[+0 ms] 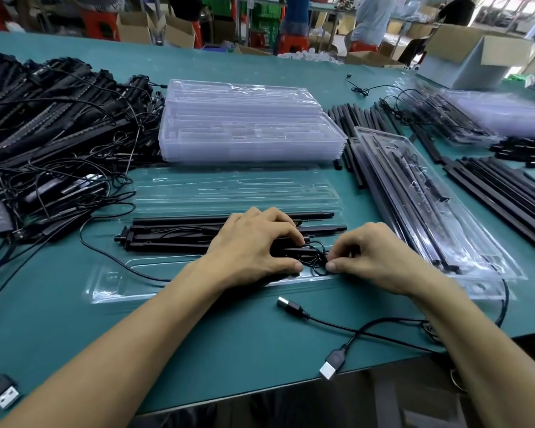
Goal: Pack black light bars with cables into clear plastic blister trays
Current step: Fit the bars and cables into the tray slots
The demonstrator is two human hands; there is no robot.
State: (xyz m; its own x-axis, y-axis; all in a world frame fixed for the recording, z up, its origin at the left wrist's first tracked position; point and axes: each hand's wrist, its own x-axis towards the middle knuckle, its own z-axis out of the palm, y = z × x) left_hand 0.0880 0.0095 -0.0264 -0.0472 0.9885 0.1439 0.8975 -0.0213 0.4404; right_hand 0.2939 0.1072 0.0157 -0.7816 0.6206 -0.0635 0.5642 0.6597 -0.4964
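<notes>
Landmark: an open blister tray [229,193], clear, lying flat in front of the person.
Light bars [173,236]: black, laid lengthwise across the middle of the tray.
Left hand [254,245]: on the right end of the bars, fingers curled over and gripping them, thumb low towards the coil.
Right hand [374,257]: thumb and bent fingers pinch the cable coil [317,257], which sits in the tray at the bars' right end.
Surface: a teal mat [229,335] covers the table; in front of the tray lies a loose lead with a USB plug [329,367] and a barrel connector [288,304].
Behind the tray: a stack of empty trays [247,131].
Left of the tray: a heap of bars [44,118] tangled with cables.
Right of the tray: a filled tray [414,196] resting tilted on loose black rods [507,193].
Room: far beyond the tray are cardboard boxes [476,47], red stools [99,23], a green crate [266,20] and people standing at other benches, all blurred.
</notes>
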